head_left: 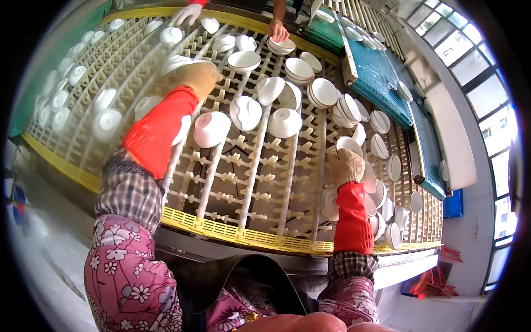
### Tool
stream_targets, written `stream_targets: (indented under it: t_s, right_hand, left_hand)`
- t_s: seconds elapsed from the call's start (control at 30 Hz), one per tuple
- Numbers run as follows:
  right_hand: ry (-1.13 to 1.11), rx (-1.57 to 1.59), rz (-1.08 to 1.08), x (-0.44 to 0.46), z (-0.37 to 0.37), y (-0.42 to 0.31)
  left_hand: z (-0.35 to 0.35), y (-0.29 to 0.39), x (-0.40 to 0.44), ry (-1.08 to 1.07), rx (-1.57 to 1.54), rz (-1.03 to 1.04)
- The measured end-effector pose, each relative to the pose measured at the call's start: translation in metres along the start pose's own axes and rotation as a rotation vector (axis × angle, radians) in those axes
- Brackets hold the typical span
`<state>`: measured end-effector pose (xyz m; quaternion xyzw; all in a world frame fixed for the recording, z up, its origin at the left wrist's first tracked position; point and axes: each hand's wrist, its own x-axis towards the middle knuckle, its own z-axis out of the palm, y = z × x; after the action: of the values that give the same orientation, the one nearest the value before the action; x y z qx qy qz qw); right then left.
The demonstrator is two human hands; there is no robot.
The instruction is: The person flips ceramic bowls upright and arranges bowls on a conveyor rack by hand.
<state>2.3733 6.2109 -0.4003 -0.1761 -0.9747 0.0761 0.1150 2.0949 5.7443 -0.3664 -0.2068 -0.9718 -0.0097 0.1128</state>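
Note:
My left hand (200,77), in a tan glove, reaches over the left-middle of the peg rack (265,188). A white bowl (176,63) lies just beside it; the glove's back hides most of my fingers. Lower right, my gloved right hand (347,167) is closed on the near side of a white bowl (349,145). Upside-down bowls stand on the pegs between my hands, among them a pinkish one (211,129) and a white one (284,123). Stacked bowls (347,108) lean together beyond my right hand.
Across the rack, another person's white-gloved hand (188,14) and a bare hand (278,30) at a rimmed bowl (281,46) work. A teal belt (376,83) carries bowls at upper right. Yellow edging (243,235) runs along the rack's near side.

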Motion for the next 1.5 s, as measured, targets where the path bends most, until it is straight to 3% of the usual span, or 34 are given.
stream_targets:
  t_s: [0.03,0.1,0.17,0.2,0.23,0.27,0.33,0.4,0.43,0.47,0.53,0.57,0.63,0.7,0.73,0.8,0.93,1.0,1.03,1.1,1.17,1.23,1.3,1.33,1.43,1.5]
  right_hand:
    - [-0.022,0.059,0.011,-0.001,-0.003,-0.002]
    - [-0.083,0.263,0.076,-0.006,-0.010,-0.007]
    - [-0.149,0.660,0.262,-0.012,-0.027,-0.025]
    - [-0.124,0.899,0.328,-0.016,-0.034,-0.036]
    - [-0.086,1.141,0.391,-0.021,-0.044,-0.053]
    - [-0.129,1.269,0.286,-0.023,-0.051,-0.061]
    - [0.120,0.740,-0.390,-0.019,-0.049,-0.066]
    - [0.120,0.492,-0.662,-0.028,-0.063,-0.091]
    - [0.021,0.565,-0.710,-0.026,-0.064,-0.097]
    - [-0.169,0.960,-0.332,-0.028,-0.044,-0.091]
    - [-0.260,0.871,-0.195,-0.027,-0.033,-0.072]
    - [-0.030,0.498,-0.191,-0.033,-0.047,-0.074]
    - [0.022,0.144,-0.172,-0.045,-0.071,-0.063]
    - [0.067,-0.004,-0.204,-0.055,-0.083,-0.035]
    - [0.108,-0.076,-0.252,-0.056,-0.086,-0.016]
    - [0.203,-0.242,-0.293,-0.063,-0.100,-0.005]
    - [0.385,-0.112,-0.017,-0.066,-0.084,0.047]
    - [0.134,0.056,0.115,-0.066,-0.093,0.067]
    - [0.012,0.139,0.173,-0.062,-0.097,0.075]
    - [0.056,0.081,0.123,-0.060,-0.091,0.086]
    - [0.101,0.089,0.050,-0.066,-0.095,0.080]
    - [0.110,-0.006,-0.027,-0.064,-0.089,0.076]
    - [0.218,-0.026,-0.134,-0.068,-0.085,0.059]
    - [0.195,-0.042,-0.095,-0.066,-0.081,0.058]
    - [0.238,-0.022,-0.212,-0.061,-0.077,0.058]
    - [0.252,-0.025,-0.273,-0.058,-0.073,0.065]
  left_hand:
    - [-0.011,-0.002,-0.004,0.005,0.059,0.111]
    - [-0.019,-0.014,-0.007,0.166,-0.641,-0.337]
    - [-0.028,-0.040,-0.015,0.198,-0.727,-0.305]
    - [-0.029,-0.044,-0.018,0.204,-0.899,-0.451]
    - [-0.029,-0.044,-0.023,0.220,-0.777,-0.483]
    - [-0.030,-0.043,-0.031,0.236,-0.655,-0.514]
    - [-0.032,-0.043,-0.036,0.184,-0.351,-0.569]
    - [-0.032,-0.025,-0.039,0.293,-0.156,-0.350]
    - [-0.032,-0.012,-0.044,0.340,-0.057,-0.241]
    - [-0.035,0.008,-0.046,0.356,-0.139,-0.193]
    - [-0.043,0.053,-0.047,0.322,-0.269,-0.106]
    - [-0.048,0.072,-0.043,0.283,-0.315,-0.066]
    - [-0.041,0.112,-0.037,0.356,-0.355,-0.051]
    - [-0.055,0.149,-0.027,0.233,-0.304,-0.023]
    - [-0.074,0.168,-0.026,0.038,-0.331,-0.050]
    - [-0.040,0.187,0.000,-0.021,-0.278,-0.064]
    - [0.009,0.199,0.034,-0.057,-0.262,-0.187]
    - [0.000,0.206,0.040,-0.137,-0.243,-0.290]
    - [-0.002,0.205,0.044,-0.075,-0.307,-0.349]
    - [0.010,0.184,0.060,0.036,-0.434,-0.458]
    - [0.010,0.136,0.069,0.093,-0.592,-0.329]
    - [-0.004,0.105,0.059,0.240,-0.617,-0.327]
    - [-0.016,0.080,0.028,0.497,-0.469,-0.238]
    - [-0.048,0.091,0.000,0.371,-0.399,-0.288]
    - [0.024,0.059,-0.043,0.214,-0.227,-0.026]
    - [0.016,0.039,-0.044,0.112,-0.190,0.121]
